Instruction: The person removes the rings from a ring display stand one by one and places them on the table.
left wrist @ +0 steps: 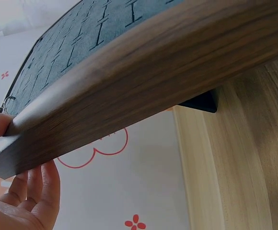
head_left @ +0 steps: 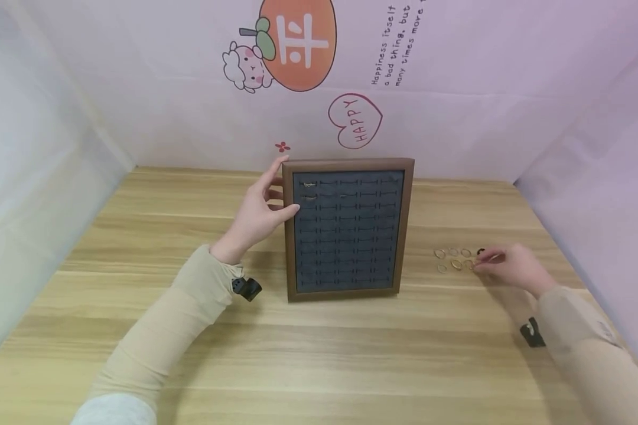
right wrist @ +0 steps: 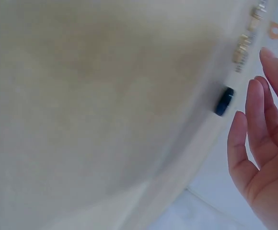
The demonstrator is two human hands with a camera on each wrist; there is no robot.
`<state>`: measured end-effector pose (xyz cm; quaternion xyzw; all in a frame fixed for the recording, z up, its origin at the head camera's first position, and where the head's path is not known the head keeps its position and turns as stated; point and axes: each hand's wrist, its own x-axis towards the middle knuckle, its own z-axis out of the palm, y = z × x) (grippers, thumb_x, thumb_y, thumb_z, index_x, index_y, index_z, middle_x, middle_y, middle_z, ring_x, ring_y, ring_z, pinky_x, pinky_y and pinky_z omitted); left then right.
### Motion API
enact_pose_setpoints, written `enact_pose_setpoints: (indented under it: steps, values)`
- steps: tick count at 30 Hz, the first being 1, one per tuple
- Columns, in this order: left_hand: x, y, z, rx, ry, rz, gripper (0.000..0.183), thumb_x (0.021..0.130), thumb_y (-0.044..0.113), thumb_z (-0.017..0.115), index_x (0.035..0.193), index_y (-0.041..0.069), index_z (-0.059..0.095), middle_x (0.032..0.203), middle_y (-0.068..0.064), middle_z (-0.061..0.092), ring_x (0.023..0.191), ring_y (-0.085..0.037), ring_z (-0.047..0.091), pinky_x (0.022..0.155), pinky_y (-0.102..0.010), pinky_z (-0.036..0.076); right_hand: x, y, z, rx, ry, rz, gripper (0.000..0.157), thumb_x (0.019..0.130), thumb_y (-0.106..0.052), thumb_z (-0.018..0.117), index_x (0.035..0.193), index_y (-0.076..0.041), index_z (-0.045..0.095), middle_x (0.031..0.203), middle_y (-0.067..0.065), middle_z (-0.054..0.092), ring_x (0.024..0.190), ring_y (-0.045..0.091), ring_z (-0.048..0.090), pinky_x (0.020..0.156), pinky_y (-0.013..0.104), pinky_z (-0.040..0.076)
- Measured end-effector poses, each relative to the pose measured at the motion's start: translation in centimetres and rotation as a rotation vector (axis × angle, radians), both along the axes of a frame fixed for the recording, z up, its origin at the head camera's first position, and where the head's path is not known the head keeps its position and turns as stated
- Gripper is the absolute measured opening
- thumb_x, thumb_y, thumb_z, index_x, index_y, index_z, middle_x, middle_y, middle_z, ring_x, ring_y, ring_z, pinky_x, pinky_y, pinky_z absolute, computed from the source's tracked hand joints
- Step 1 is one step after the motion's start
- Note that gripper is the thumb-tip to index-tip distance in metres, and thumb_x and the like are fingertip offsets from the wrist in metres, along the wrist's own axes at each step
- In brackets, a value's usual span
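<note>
A wood-framed ring display board (head_left: 345,236) with dark slotted fabric stands tilted up on the table. My left hand (head_left: 257,212) grips its left side near the upper corner, thumb on the front and fingers behind. Thin rings (head_left: 309,185) sit in the left column's top two slots. To the right of the board my right hand (head_left: 516,267) reaches down to several loose rings (head_left: 456,265), mostly gold or silver-coloured. A wide black ring (right wrist: 224,101) lies close to its fingertips. The right wrist view shows thumb and fingers apart, with no ring visible between them.
The wood-grain table (head_left: 234,360) runs up to a pale printed backdrop (head_left: 191,118). White sheets (head_left: 601,165) close off both sides. A dark support (left wrist: 201,101) shows behind the board in the left wrist view.
</note>
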<state>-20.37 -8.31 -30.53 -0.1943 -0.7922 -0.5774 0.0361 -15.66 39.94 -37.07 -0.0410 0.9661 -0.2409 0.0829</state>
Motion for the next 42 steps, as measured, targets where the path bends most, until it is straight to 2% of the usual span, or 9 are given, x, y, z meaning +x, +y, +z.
enact_pose_setpoints:
  steps: [5, 8, 11, 13, 22, 27, 33, 38, 42]
  values:
    - [0.2, 0.1, -0.2, 0.001, -0.013, -0.012, 0.085, 0.082, 0.0, 0.068, 0.149, 0.034, 0.027, 0.128, -0.014, 0.047, 0.093, -0.025, 0.054, 0.082, -0.037, 0.054, 1.0, 0.3, 1.8, -0.04, 0.078, -0.051, 0.041, 0.088, -0.027, 0.068, 0.116, 0.003, 0.063, 0.103, 0.021, 0.068, 0.077, -0.006, 0.057, 0.069, 0.02, 0.049]
    - [0.2, 0.1, -0.3, -0.003, -0.005, -0.013, 0.085, 0.083, 0.001, 0.068, 0.149, 0.034, 0.027, 0.128, -0.014, 0.047, 0.093, -0.025, 0.054, 0.081, -0.038, 0.054, 1.4, 0.1, 2.8, -0.114, 0.141, -0.086, 0.042, 0.088, -0.027, 0.067, 0.117, 0.002, 0.061, 0.096, -0.006, 0.072, 0.076, -0.017, 0.052, 0.067, 0.011, 0.043]
    - [0.2, 0.1, -0.4, -0.006, 0.004, -0.011, 0.085, 0.083, 0.001, 0.067, 0.149, 0.034, 0.026, 0.13, -0.013, 0.046, 0.094, -0.026, 0.053, 0.082, -0.039, 0.054, 1.6, -0.6, 3.8, -0.204, 0.154, -0.127, 0.046, 0.089, -0.03, 0.066, 0.122, -0.001, 0.058, 0.091, -0.033, 0.061, 0.079, -0.019, 0.052, 0.068, 0.007, 0.041]
    - [0.2, 0.0, -0.4, -0.008, 0.004, -0.009, 0.085, 0.083, 0.0, 0.067, 0.149, 0.034, 0.026, 0.13, -0.013, 0.046, 0.094, -0.026, 0.053, 0.082, -0.04, 0.053, 1.7, -1.4, 4.5, -0.256, 0.163, -0.146, 0.046, 0.089, -0.031, 0.066, 0.125, -0.005, 0.057, 0.092, -0.04, 0.054, 0.082, -0.018, 0.053, 0.07, 0.006, 0.041]
    - [0.2, -0.3, -0.6, -0.01, -0.008, -0.003, 0.085, 0.083, 0.001, 0.068, 0.148, 0.036, 0.026, 0.124, -0.015, 0.048, 0.093, -0.026, 0.054, 0.084, -0.041, 0.054, 1.6, -5.9, 7.4, -0.432, 0.238, -0.138, 0.035, 0.089, -0.02, 0.067, 0.123, -0.018, 0.06, 0.099, -0.027, 0.06, 0.089, -0.01, 0.058, 0.077, 0.005, 0.041]
    - [0.3, -0.7, -0.3, -0.011, 0.001, 0.015, 0.085, 0.082, 0.0, 0.068, 0.148, 0.037, 0.027, 0.122, -0.014, 0.048, 0.092, -0.027, 0.055, 0.084, -0.042, 0.054, 0.9, -9.0, 9.3, -0.545, 0.305, -0.065, 0.03, 0.087, -0.009, 0.067, 0.115, -0.021, 0.065, 0.098, -0.022, 0.064, 0.087, -0.006, 0.061, 0.077, 0.007, 0.046]
    - [0.2, -0.5, 0.0, -0.024, 0.007, 0.007, 0.085, 0.083, 0.001, 0.068, 0.148, 0.037, 0.027, 0.125, -0.013, 0.048, 0.094, -0.027, 0.055, 0.085, -0.042, 0.054, 0.3, -11.6, 11.2, -0.657, 0.283, 0.001, 0.033, 0.086, -0.004, 0.067, 0.11, -0.025, 0.068, 0.098, -0.018, 0.066, 0.086, -0.003, 0.062, 0.077, 0.009, 0.047]
    - [0.2, -0.3, 0.1, -0.016, -0.001, 0.002, 0.085, 0.083, 0.001, 0.068, 0.149, 0.035, 0.027, 0.126, -0.014, 0.047, 0.094, -0.026, 0.054, 0.084, -0.04, 0.054, -0.2, -13.9, 12.1, -0.693, 0.278, 0.066, 0.032, 0.085, -0.002, 0.067, 0.109, -0.022, 0.068, 0.097, -0.015, 0.066, 0.084, 0.0, 0.062, 0.076, 0.012, 0.049]
    - [0.3, -0.1, 0.1, -0.013, -0.003, -0.003, 0.085, 0.082, 0.001, 0.068, 0.149, 0.034, 0.027, 0.124, -0.014, 0.048, 0.093, -0.027, 0.054, 0.083, -0.04, 0.054, -0.7, -16.0, 12.7, -0.662, 0.277, 0.095, 0.029, 0.084, -0.005, 0.07, 0.112, -0.011, 0.067, 0.094, -0.013, 0.067, 0.081, 0.003, 0.062, 0.074, 0.015, 0.05]
